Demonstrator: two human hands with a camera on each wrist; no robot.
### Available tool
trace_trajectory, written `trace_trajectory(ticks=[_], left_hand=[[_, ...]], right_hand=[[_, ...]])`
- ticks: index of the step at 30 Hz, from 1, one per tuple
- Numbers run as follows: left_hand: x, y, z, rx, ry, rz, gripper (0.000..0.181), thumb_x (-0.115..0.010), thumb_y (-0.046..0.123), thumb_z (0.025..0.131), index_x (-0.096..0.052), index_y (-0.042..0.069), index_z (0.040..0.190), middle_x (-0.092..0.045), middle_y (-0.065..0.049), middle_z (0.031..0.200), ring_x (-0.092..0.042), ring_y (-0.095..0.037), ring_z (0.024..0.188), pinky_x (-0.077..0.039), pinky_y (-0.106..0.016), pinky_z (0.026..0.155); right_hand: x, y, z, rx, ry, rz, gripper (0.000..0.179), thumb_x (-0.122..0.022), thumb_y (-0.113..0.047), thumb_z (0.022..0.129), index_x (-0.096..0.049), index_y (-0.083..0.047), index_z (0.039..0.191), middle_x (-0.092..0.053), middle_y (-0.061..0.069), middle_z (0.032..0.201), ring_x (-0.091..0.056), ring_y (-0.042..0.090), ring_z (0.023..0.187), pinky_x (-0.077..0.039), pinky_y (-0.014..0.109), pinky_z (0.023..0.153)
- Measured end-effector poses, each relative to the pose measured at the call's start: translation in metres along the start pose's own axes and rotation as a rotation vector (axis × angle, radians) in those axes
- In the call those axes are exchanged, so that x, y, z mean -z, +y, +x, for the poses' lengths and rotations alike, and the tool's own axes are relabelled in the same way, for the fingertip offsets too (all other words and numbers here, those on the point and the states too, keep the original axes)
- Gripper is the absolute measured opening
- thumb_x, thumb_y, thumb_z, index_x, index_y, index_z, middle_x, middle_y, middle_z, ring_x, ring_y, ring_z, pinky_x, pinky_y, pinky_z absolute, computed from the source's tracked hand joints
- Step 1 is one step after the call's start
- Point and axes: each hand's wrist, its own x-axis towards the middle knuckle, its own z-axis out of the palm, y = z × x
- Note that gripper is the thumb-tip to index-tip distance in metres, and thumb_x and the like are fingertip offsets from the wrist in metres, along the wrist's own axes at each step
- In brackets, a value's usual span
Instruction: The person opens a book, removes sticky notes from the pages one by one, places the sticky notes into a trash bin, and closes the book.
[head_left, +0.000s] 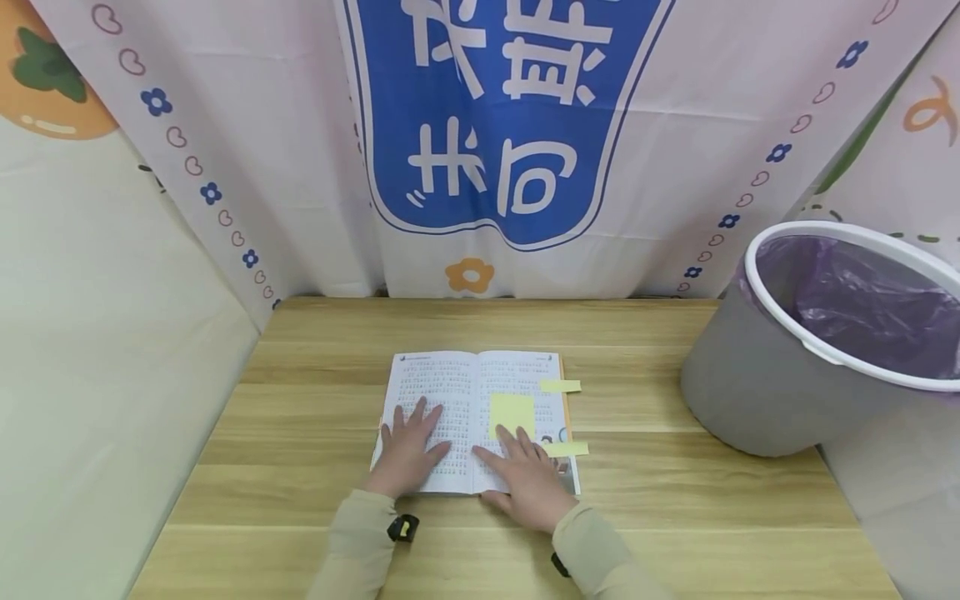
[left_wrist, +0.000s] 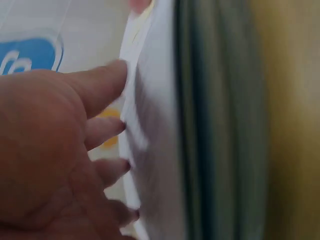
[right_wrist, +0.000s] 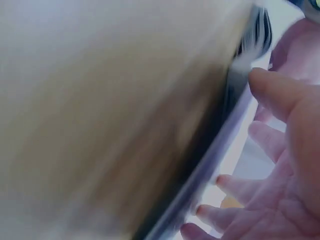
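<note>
An open book [head_left: 438,379] with printed pages lies on the wooden table. My left hand [head_left: 406,450] rests on its left page with the fingers spread; in the left wrist view the fingertips of the left hand [left_wrist: 45,145] meet the page. On the lower right page lies my right hand [head_left: 528,479], fingers extended, its thumb near the book's bottom edge. A square yellow sticky note [head_left: 512,412] is on the right page, right at the right hand's fingertips. Two narrow yellow strips, an upper strip [head_left: 561,386] and a lower strip [head_left: 567,449], stick out past the right edge.
A grey trash bin [head_left: 757,392] with a white rim and a purple liner stands at the table's right side. Behind the wooden table [head_left: 300,417] hangs a white printed curtain [head_left: 300,167] with a blue panel. Wrist cameras are strapped to both forearms.
</note>
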Motion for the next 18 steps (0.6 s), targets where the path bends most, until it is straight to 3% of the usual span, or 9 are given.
trace_trajectory(ticks=[9, 18], left_hand=[[-0.027, 0.032, -0.006, -0.054, 0.007, 0.156, 0.077, -0.062, 0.057, 0.090, -0.039, 0.019, 0.153, -0.011, -0.028, 0.160, -0.002, -0.062, 0.139, -0.003, -0.082, 0.101], [-0.034, 0.038, -0.007, -0.061, 0.035, 0.196, 0.067, -0.062, 0.058, 0.090, -0.043, 0.034, 0.151, -0.013, -0.028, 0.160, -0.005, -0.063, 0.139, -0.005, -0.082, 0.101]], right_hand=[[0.019, 0.020, 0.000, -0.026, 0.073, -0.018, 0.061, -0.064, -0.044, 0.094, -0.047, -0.024, 0.149, -0.033, 0.021, 0.155, -0.032, 0.048, 0.138, -0.030, 0.070, 0.105], [0.030, 0.036, 0.007, -0.012, 0.112, -0.135, 0.054, -0.072, -0.031, 0.092, -0.055, -0.019, 0.142, -0.043, 0.020, 0.149, -0.041, 0.045, 0.134, -0.037, 0.066, 0.102]])
